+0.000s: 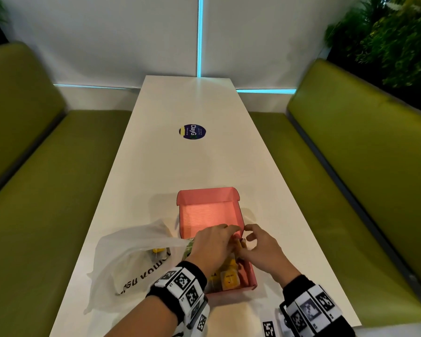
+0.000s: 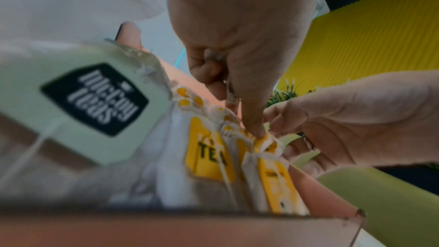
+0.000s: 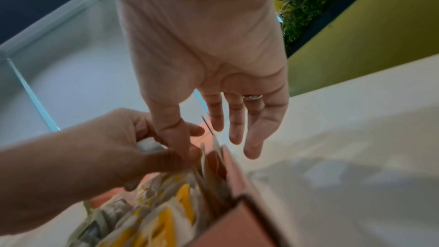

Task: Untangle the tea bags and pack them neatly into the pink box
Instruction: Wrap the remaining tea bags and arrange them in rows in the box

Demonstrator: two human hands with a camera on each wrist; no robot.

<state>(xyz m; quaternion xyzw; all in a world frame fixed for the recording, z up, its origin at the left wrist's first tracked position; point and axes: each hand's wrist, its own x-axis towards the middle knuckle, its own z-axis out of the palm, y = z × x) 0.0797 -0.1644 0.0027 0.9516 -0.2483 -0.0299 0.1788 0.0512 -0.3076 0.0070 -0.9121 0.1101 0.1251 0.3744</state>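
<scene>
The pink box (image 1: 249, 271) lies open on the white table (image 1: 192, 166), its lid (image 1: 208, 210) standing up at the far side. Several tea bags (image 1: 229, 280) with yellow tags (image 2: 209, 149) stand in a row along the box's right wall. My left hand (image 1: 225, 237) hovers over the row with fingers curled around a small white piece (image 3: 148, 146), one fingertip (image 2: 257, 131) pressing the top of a tea bag. My right hand (image 1: 246, 243) meets it from the right, thumb (image 3: 177, 138) and forefinger pinching the same bag's top, other fingers (image 3: 235, 119) straight. A pale green "McCoy teas" tag (image 2: 95, 100) lies in the box's left half.
A crumpled clear plastic bag (image 1: 131, 259) with printed letters lies left of the box, with more yellow tea bags (image 1: 158, 250) inside. A round dark sticker (image 1: 192, 132) sits mid-table. Green benches (image 1: 350, 166) flank the table on both sides; plants (image 1: 394, 32) stand back right.
</scene>
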